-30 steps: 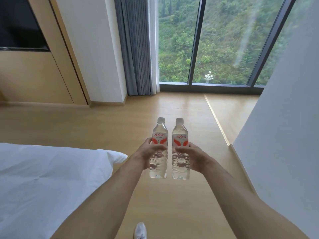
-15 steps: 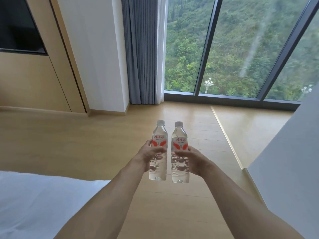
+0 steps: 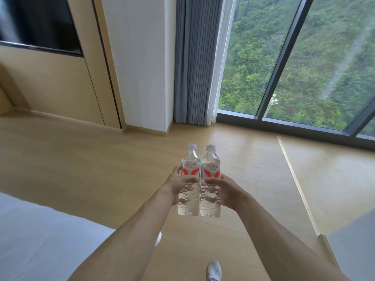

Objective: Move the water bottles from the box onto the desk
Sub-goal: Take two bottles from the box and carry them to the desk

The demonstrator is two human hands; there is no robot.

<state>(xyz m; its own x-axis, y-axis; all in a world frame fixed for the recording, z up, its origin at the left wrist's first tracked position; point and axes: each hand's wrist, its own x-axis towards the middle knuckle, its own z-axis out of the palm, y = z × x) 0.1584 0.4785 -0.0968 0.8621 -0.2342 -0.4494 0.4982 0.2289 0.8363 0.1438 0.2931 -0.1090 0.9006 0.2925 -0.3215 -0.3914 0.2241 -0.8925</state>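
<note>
Your left hand (image 3: 177,186) grips one water bottle (image 3: 189,180), your right hand (image 3: 224,188) grips the other bottle (image 3: 210,181) (both upright, touching) above the wooden floor (image 3: 81,163).

Two clear plastic water bottles (image 3: 189,180) (image 3: 210,182): white caps, white labels with red script above red-orange curved shapes, rippled lower walls. Light tan wooden plank floor (image 3: 81,169). White bed sheet (image 3: 40,240). Grey pleated curtain (image 3: 192,57) beside a white sheer. Plain white wall panel (image 3: 140,57). Dark-framed window (image 3: 284,67) showing green foliage. Grey-white shoe (image 3: 214,270).
</note>
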